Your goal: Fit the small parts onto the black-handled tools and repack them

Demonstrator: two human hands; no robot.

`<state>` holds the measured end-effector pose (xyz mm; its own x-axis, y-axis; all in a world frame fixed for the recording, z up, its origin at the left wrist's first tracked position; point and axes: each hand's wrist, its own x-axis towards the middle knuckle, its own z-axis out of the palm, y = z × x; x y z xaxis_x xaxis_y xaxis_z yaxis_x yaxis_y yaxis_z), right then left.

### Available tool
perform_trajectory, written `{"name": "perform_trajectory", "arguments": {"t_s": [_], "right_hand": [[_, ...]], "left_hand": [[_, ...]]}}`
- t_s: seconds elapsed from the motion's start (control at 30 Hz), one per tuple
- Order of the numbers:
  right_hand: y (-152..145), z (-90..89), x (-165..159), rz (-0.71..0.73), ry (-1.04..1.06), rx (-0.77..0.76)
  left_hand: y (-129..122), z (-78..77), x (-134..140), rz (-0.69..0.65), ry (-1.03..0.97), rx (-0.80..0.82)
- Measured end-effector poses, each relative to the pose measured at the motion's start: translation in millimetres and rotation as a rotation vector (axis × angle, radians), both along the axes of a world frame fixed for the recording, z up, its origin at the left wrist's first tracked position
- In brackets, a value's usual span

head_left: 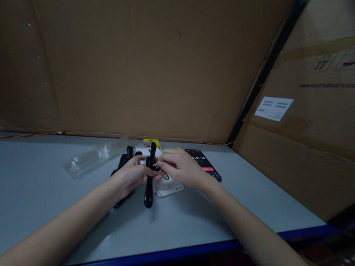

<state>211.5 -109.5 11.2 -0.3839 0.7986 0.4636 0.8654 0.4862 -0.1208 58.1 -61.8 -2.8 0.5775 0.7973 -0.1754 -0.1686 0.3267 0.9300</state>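
Observation:
My left hand (134, 173) is closed around the middle of a glossy black handle-like tool (148, 191) with rounded, flared ends, held tilted just above the table. My right hand (181, 166) meets it from the other side, its thumb and fingertips pinched together at the tool's middle. What the right fingertips hold is too small and dark to make out. Behind and under my left hand lie more black tools (129, 152), partly covered. Printed cards (170, 188) with a yellow piece (153, 143) at the back lie beneath my hands.
A clear plastic blister pack (87, 161) lies at the back left. Right of my hands, a phone (205, 164) shows a running timer. Cardboard (132, 70) walls the back, and a large labelled carton (310, 118) stands on the right. The grey table (138, 235) has a blue front edge.

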Motion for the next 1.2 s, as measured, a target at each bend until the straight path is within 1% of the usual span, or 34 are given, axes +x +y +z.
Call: {"name": "perform_trajectory", "arguments": {"t_s": [0.13, 0.37, 0.57, 0.67, 0.8, 0.9, 0.97, 1.07, 1.2], "right_hand": [[0.4, -1.0, -1.1, 0.05, 0.019, -0.009], [2.0, -1.0, 2.2, -0.082, -0.059, 0.054], [-0.2, 0.2, -0.1, -0.085, -0.039, 0.025], [-0.1, -0.4, -0.8, -0.095, -0.054, 0.02], [2.3, -1.6, -1.9, -0.117, -0.062, 0.042], [2.5, -0.1, -2.2, -0.119, -0.029, 0.05], [1.6, 2.0, -1.3, -0.12, 0.011, 0.04], [-0.3, 5.0, 1.9, -0.1, 0.043, 0.008], [-2.5, 6.9, 6.7, -0.044, 0.015, -0.018]], "left_hand": [[2.2, -3.6, -0.6, -0.005, 0.02, -0.003], [-0.1, -0.8, -0.4, -0.046, -0.014, -0.016], [-3.1, 2.0, -0.6, -0.038, -0.01, -0.04], [-3.4, 0.4, -1.1, -0.02, 0.02, 0.015], [-2.0, -3.5, -1.2, -0.046, 0.041, 0.085], [-0.9, -4.5, -0.8, -0.052, 0.039, 0.121], [-0.4, -4.3, -0.6, -0.081, 0.025, 0.149], [0.6, -4.3, -0.8, -0.112, 0.014, 0.199], [2.5, -6.5, -2.1, -0.086, 0.012, 0.235]]}}
